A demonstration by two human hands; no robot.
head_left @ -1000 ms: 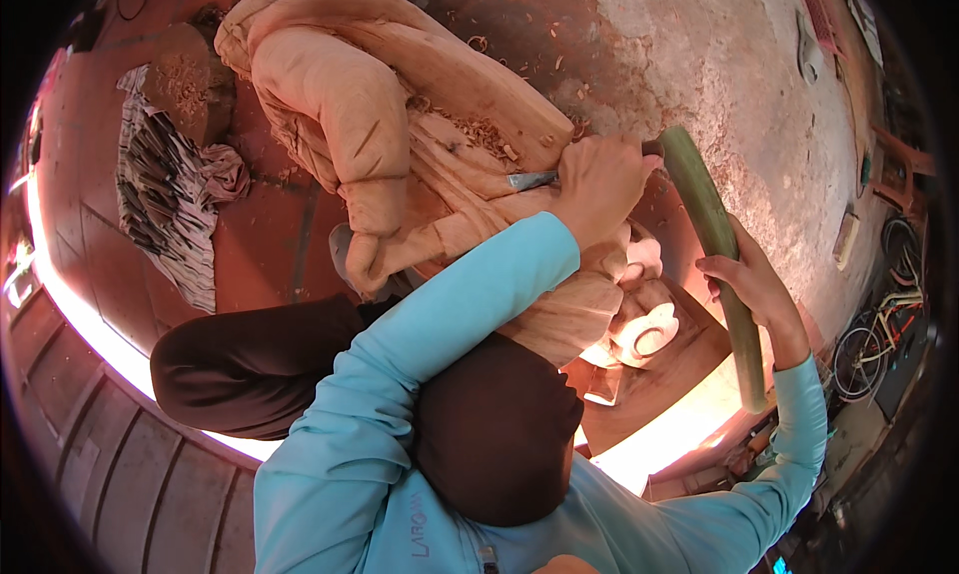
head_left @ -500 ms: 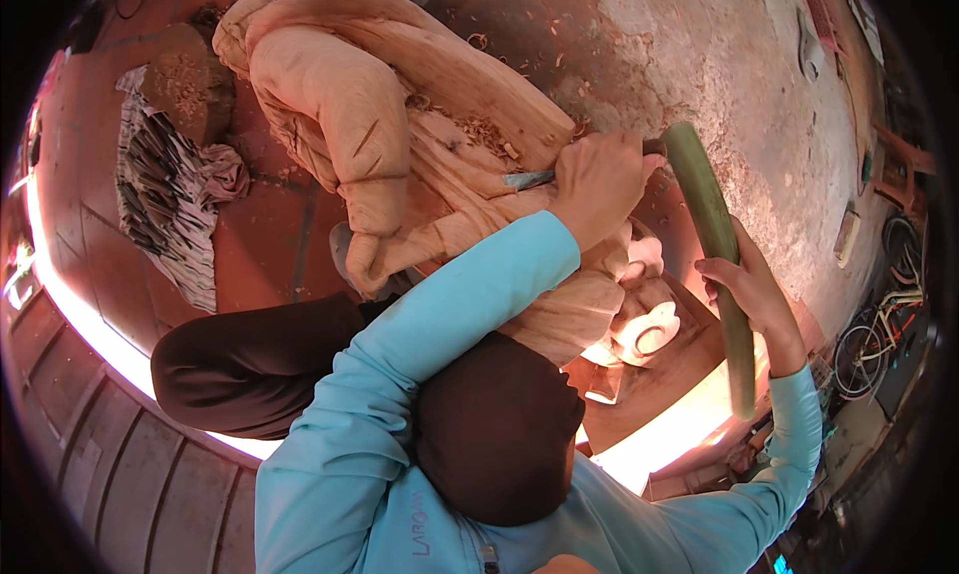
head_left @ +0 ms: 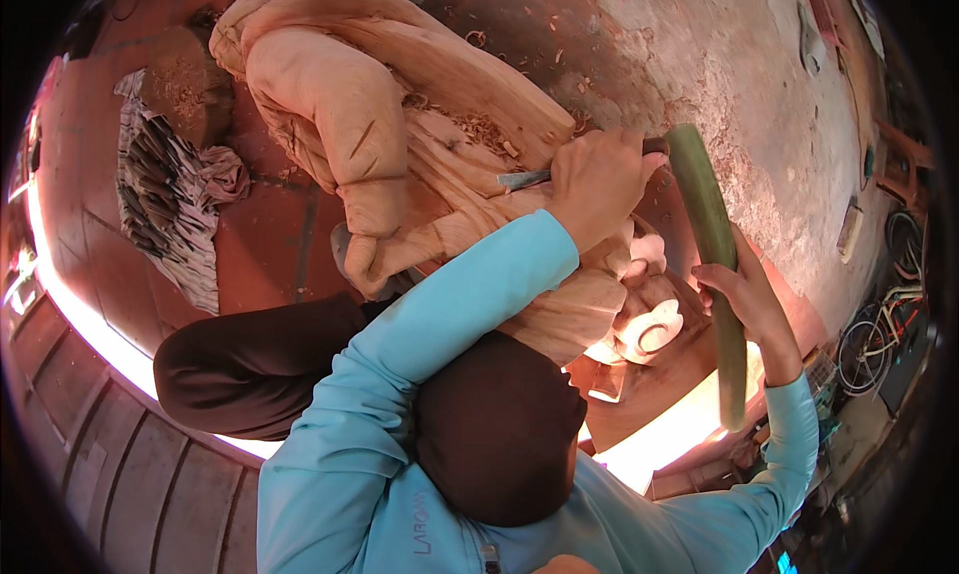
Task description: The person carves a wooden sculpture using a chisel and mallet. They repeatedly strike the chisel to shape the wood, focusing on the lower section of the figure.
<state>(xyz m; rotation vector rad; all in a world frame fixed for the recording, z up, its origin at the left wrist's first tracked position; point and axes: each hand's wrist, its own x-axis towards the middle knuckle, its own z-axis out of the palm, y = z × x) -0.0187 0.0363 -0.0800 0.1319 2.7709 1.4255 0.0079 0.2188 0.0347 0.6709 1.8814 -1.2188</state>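
My left hand point(head_left: 599, 182) is closed around a chisel, whose flat metal blade point(head_left: 524, 179) points left onto the carved folds of a large wooden figure point(head_left: 325, 84). Most of the chisel's handle is hidden in my fist. In my right hand point(head_left: 756, 299) is a long, round, greenish wooden club point(head_left: 705, 199), gripped around its lower half. Its upper end lies against or very close to the butt of the chisel handle; I cannot tell which. Curled wood shavings point(head_left: 484, 132) lie in a hollow of the figure, above the blade.
At the left, a striped cloth point(head_left: 165, 209) with several carving tools lies on the red tiled floor beside a wood block point(head_left: 185, 84). My bent knee point(head_left: 230, 369) is close to the figure. A bicycle point(head_left: 869, 344) and clutter stand at the far right.
The club and my right hand have shifted slightly, the club's lower end moving a little left and down. The chisel blade has moved slightly left, still in my left hand.
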